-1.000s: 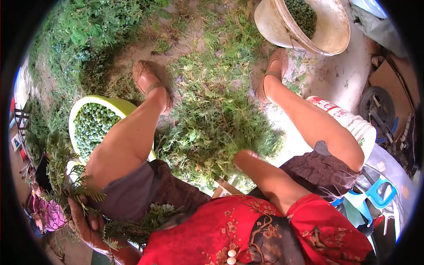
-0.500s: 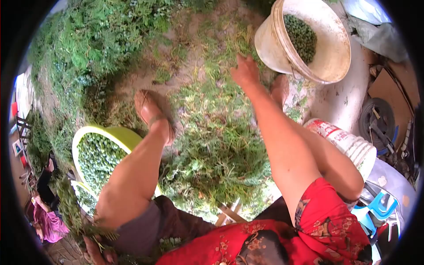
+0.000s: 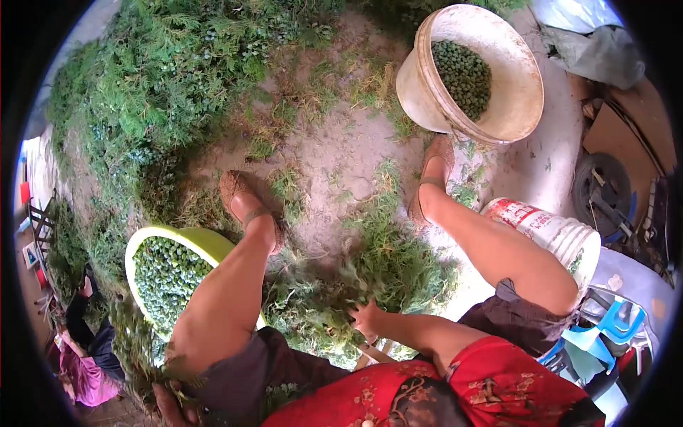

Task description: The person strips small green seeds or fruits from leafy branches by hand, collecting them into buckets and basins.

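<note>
My right hand [image 3: 366, 318] is low between my knees, fingers spread against a heap of loose green sprigs [image 3: 398, 263]. At the lower left edge, my left hand [image 3: 173, 406] is closed around a leafy branch [image 3: 135, 341] that hangs beside my knee. Next to it stands a yellow-green tub [image 3: 206, 242] with many small green berries [image 3: 167, 277] inside. A white bucket [image 3: 512, 71], tilted toward me, holds more green berries [image 3: 462, 80] at the upper right.
A large pile of green branches [image 3: 156, 85] covers the upper left. A white bucket with red print [image 3: 530, 220] lies behind my right knee, near a blue plastic item [image 3: 619, 324] and a dark wheel [image 3: 601, 192]. Another person in pink [image 3: 89, 370] is at the far left.
My right hand has come back from beside the upper bucket to between my knees. Loose sprigs on the floor have been drawn toward me, baring ground between my feet. My left hand still holds the branch.
</note>
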`<state>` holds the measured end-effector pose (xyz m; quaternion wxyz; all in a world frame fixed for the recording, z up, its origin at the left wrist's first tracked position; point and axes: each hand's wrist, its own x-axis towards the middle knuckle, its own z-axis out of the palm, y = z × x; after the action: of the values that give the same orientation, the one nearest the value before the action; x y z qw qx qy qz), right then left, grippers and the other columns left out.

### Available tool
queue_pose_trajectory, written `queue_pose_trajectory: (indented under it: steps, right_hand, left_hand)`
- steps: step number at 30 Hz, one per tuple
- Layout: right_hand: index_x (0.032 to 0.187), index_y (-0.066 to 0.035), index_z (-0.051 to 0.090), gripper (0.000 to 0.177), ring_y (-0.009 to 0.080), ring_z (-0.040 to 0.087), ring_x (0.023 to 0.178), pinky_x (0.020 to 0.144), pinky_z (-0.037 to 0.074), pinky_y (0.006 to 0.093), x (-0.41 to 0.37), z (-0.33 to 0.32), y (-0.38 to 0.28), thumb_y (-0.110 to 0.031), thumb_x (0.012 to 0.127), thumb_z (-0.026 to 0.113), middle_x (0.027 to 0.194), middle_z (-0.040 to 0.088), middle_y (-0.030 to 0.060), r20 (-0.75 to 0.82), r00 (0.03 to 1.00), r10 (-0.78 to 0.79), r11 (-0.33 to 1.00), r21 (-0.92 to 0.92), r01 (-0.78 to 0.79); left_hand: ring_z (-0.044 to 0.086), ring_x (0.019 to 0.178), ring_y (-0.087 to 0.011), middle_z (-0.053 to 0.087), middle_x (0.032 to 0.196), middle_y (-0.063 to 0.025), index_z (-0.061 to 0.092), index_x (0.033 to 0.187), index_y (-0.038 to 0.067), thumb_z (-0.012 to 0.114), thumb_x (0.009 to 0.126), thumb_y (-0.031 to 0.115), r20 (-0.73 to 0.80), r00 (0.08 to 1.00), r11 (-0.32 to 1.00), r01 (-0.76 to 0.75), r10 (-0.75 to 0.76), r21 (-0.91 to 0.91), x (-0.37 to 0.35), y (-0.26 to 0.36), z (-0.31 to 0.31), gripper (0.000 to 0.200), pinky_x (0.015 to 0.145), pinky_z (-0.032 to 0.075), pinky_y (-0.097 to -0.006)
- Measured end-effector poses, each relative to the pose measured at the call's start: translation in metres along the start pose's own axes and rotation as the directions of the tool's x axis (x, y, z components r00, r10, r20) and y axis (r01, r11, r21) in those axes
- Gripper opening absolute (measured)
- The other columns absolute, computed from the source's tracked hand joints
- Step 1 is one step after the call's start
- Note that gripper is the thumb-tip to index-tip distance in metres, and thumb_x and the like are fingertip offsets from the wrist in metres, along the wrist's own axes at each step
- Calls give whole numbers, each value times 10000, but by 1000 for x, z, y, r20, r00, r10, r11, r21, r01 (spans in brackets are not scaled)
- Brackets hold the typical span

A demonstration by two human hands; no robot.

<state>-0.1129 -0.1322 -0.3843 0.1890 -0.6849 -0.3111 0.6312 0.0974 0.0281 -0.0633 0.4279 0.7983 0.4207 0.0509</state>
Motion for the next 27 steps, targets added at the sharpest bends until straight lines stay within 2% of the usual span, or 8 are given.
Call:
queue_pose_trajectory:
  steps: [3,9,11,14,17,20,23,27]
  right_hand:
    - [1224,-209,522,563,371,274,1281,904,274,723,13,-16,23,-417,708,610,1444,223,72,191,981,-22,924,379,-53]
    - [1052,-114,626,390,371,493,1062,870,412,605,-99,-127,0,-329,727,600,1181,514,138,-153,952,266,963,-7,-271]
    - [931,-81,644,293,344,579,887,740,486,426,-118,-124,1,-291,727,641,1010,599,144,-630,762,152,988,116,-101]
    - [875,-10,596,237,241,598,731,685,492,346,-188,-161,-52,-232,792,601,840,628,86,-869,437,231,917,345,199]
    - [871,-13,573,176,140,568,608,595,483,268,-247,-176,-120,-184,844,606,724,592,17,-879,404,254,484,477,734]
    - [912,-39,564,155,60,525,596,523,443,207,-276,-172,-169,-166,852,628,725,557,-8,-920,320,228,165,360,918]
    - [937,-35,550,141,100,550,613,551,466,239,-292,-163,-183,-128,854,615,743,565,17,-935,295,199,144,326,935]
    - [1037,-32,534,203,92,547,658,579,462,223,-294,-147,-205,-114,863,599,802,578,19,-946,309,103,160,322,933]
  left_hand:
    - [455,562,-67,583,801,-17,594,1017,14,568,862,310,58,998,993,37,-30,-108,-8,1,6,335,510,351,-215]
    - [418,505,-55,543,746,6,575,1035,13,565,869,192,207,974,962,-36,95,-270,-7,3,1,245,436,281,-185]
    - [405,480,-63,524,703,1,576,971,12,588,853,147,395,914,929,66,89,-363,-11,15,-7,179,421,276,-194]
    - [382,442,-64,496,643,7,563,896,22,600,848,147,538,824,889,101,177,-447,-13,11,-19,139,402,264,-200]
    - [370,433,-54,490,628,17,591,938,7,630,834,186,567,780,880,45,264,-472,-31,17,-39,211,398,257,-198]
    - [371,432,-43,495,610,23,622,978,-5,668,809,218,599,727,861,21,335,-508,-45,21,-61,283,404,270,-190]
    - [392,453,-39,557,686,4,606,970,-3,672,809,221,690,578,864,-51,435,-501,-56,27,-82,283,404,287,-182]
    - [415,487,-36,569,751,10,571,995,9,691,792,186,688,640,844,113,342,-524,-74,25,-89,295,396,304,-186]
